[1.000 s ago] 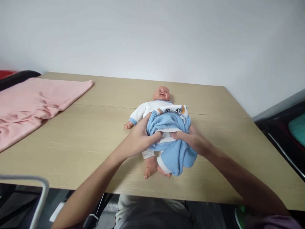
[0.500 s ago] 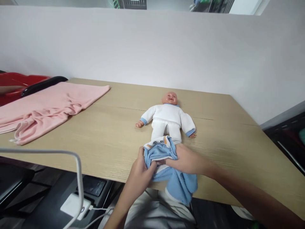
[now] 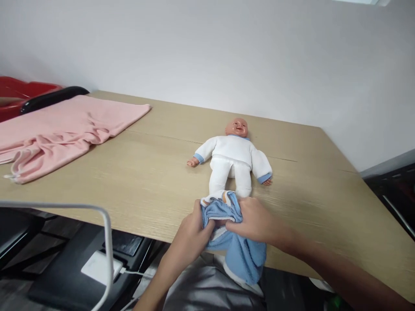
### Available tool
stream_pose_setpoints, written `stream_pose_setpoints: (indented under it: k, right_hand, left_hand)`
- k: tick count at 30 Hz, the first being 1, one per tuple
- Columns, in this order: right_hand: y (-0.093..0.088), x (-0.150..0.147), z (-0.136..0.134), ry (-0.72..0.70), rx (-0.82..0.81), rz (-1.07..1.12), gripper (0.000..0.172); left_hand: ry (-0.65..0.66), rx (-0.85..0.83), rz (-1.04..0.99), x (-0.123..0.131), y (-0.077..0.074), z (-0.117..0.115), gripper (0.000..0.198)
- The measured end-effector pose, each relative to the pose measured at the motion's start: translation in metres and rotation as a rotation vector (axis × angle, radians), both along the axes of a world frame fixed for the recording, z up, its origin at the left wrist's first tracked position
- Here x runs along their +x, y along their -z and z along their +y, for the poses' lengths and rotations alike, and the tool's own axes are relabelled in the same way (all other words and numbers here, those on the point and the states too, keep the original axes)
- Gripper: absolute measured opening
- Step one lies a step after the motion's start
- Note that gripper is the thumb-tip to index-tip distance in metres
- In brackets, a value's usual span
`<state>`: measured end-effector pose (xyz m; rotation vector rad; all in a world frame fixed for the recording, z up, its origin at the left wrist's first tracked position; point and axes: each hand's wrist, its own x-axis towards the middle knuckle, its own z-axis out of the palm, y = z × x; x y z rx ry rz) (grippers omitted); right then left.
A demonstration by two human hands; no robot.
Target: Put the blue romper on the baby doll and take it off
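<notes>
My left hand point(image 3: 193, 231) and my right hand point(image 3: 254, 219) grip blue doll pants point(image 3: 247, 255) from either side, thumbs toward each other at the gathered opening. The fabric looks like soft towelling with white edging and a white and orange pattern at the far end. One blue part hangs down past the table's front edge over my lap. Just beyond the pants lies a baby doll point(image 3: 231, 149) on its back, head away from me, arms spread. It has a white top with blue cuffs and white legs; its feet are hidden behind the bunched cloth.
A pink blanket point(image 3: 74, 123) lies rumpled on the left of the wooden table point(image 3: 145, 172), near a red object point(image 3: 32, 90) with a black rim. A white cable point(image 3: 108, 242) loops at lower left. A white power bank point(image 3: 100, 267) rests on a black chair point(image 3: 58, 268).
My view has tilted down, and the doll appears slightly larger. Both hands keep hold of the pants, which have drawn slightly away from the doll, so more of its legs shows.
</notes>
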<state>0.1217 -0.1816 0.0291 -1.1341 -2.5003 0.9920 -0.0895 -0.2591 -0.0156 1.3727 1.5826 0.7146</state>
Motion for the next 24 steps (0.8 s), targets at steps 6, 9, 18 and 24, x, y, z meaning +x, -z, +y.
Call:
stream_pose_setpoints:
  k: [6,9,18,24]
  right_hand:
    - [0.005,0.0,-0.008,0.044,0.057,-0.02,0.033]
    - [0.007,-0.001,-0.012,0.093,0.087,-0.113,0.024]
    - [0.016,0.002,-0.011,0.134,0.053,-0.018,0.031]
    - [0.027,0.007,-0.016,0.23,0.067,-0.063,0.051]
  left_hand:
    - [0.006,0.009,0.285,0.001,0.001,0.001,0.032]
    - [0.002,0.02,0.372,0.002,0.002,0.0,0.036]
    - [-0.037,0.082,0.147,0.0,0.008,-0.002,0.031]
    - [-0.08,0.127,-0.175,-0.005,0.013,-0.003,0.051]
